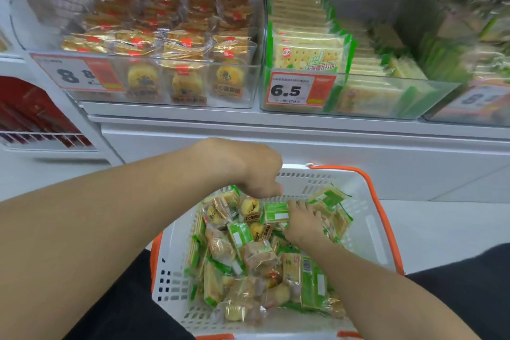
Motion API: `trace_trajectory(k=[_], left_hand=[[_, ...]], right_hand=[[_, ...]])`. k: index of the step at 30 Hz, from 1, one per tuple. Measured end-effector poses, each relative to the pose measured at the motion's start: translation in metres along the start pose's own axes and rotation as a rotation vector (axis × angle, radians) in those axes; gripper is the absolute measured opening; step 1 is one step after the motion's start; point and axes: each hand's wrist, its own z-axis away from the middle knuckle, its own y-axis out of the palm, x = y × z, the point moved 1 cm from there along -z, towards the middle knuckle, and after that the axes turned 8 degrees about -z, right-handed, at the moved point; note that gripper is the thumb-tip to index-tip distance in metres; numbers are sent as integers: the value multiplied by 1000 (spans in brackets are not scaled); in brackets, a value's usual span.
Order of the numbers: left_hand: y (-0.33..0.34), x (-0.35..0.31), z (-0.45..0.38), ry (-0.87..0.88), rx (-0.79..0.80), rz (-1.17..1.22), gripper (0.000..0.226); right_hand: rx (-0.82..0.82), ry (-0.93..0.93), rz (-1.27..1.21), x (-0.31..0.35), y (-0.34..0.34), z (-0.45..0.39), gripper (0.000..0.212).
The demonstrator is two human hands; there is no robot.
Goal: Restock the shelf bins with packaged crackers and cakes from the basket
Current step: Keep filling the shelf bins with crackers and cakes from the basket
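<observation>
White basket (369, 232) with orange handles, on the floor below the shelf, heaped with green cracker packs (276, 212) and cakes. Right hand (302, 219) lies among the packs, fingers on one; left hand (248, 171) curled over the heap, grip hidden. Above: clear bins (248, 83), price tags (299, 90).

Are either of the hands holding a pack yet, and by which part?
Left hand: fingers curled down into the basket, contents hidden, cannot tell. Right hand: fingers on the end of a green cracker pack; firm grip unclear.
</observation>
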Motion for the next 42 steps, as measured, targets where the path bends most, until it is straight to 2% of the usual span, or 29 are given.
trace_trajectory(k=[4, 7, 10, 13, 16, 18, 20, 23, 27, 28, 30, 32, 34, 36, 39, 42], left_hand=[[6, 4, -5, -1, 12, -4, 46], [10, 8, -8, -3, 32, -10, 49], [10, 9, -10, -10, 32, 6, 52], [11, 10, -11, -3, 35, 13, 54], [12, 8, -12, 2, 59, 2, 54], [12, 8, -12, -2, 70, -6, 52], [11, 9, -12, -1, 67, 5, 49], [10, 14, -10, -1, 67, 38, 50], [9, 23, -9, -17, 34, 148, 67], [7, 26, -8, -10, 8, 196, 64], [3, 33, -8, 41, -62, 322, 44], [-2, 38, -5, 105, -121, 540, 21], [-6, 40, -1, 128, -138, 737, 16], [-10, 42, 2, 128, -170, 824, 20], [-18, 43, 7, 115, -254, 904, 27], [-26, 46, 15, 94, -362, 1038, 40]], right_hand=[[58, -9, 131, -3, 3, -4, 68], [21, -19, 153, 6, 2, -7, 52], [34, -105, 264, 14, -4, -12, 40], [112, -135, 287, 22, -23, -12, 30], [286, -131, 267, 32, -63, -10, 26], [486, -95, 208, 36, -98, -8, 36], [620, -54, 90, 38, -136, -4, 45], [658, -83, -170, 39, -191, 9, 40], [661, -228, -393, 39, -251, 37, 9], [672, -270, -448, 35, -262, 43, 10], [690, -348, -536, 26, -279, 55, 16], [676, -401, -578, 14, -289, 62, 24], [605, -409, -621, 7, -298, 69, 24], [493, -422, -664, 4, -310, 73, 28], [355, -494, -601, 4, -324, 83, 48], [168, -593, -528, 4, -327, 87, 46]])
